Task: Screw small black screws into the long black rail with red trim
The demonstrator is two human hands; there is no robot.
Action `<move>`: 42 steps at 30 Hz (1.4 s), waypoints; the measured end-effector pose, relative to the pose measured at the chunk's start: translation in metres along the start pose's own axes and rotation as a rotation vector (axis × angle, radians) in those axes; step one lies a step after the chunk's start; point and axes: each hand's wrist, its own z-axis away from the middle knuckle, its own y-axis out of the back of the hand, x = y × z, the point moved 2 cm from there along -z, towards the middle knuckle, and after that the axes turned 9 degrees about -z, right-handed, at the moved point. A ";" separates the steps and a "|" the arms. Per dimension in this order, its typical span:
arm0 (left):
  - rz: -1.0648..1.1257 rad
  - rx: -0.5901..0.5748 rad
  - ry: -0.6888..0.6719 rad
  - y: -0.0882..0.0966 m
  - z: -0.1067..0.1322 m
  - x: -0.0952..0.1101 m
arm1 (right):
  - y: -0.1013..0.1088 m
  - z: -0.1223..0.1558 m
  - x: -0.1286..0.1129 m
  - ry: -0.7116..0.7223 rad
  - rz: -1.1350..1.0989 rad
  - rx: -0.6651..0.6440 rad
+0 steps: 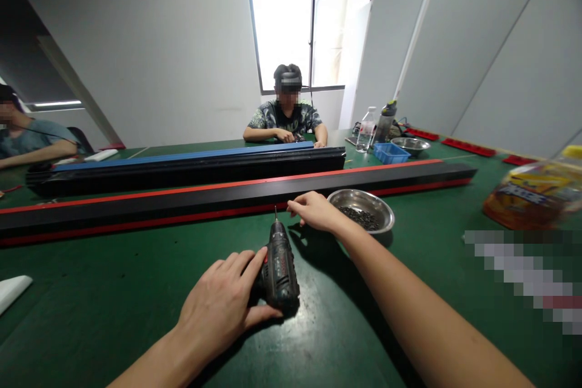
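My left hand (225,303) grips a black cordless screwdriver (278,264) that lies on the green table, its bit pointing at a long black rail with red edges (227,197). My right hand (313,210) reaches to the rail just right of the bit, fingers pinched together at the rail's lower edge; whatever they hold is too small to make out. A steel bowl of small dark screws (364,209) sits right beside that hand.
A second black rail with a blue top (191,167) lies behind. A person sits opposite, another person at far left. Bottles (367,129), a blue tray (391,153) and another steel bowl (410,145) stand far right. A yellow-labelled bottle (536,191) is near right.
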 end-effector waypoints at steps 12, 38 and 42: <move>0.074 -0.003 0.024 0.004 0.003 -0.002 | 0.122 0.022 0.023 -0.475 0.621 0.113; 0.182 0.086 -0.182 0.007 0.017 -0.005 | 0.097 0.014 0.012 -0.153 0.518 0.179; 0.178 0.120 -0.208 0.006 0.018 -0.004 | 0.070 0.011 -0.008 -0.008 0.412 0.136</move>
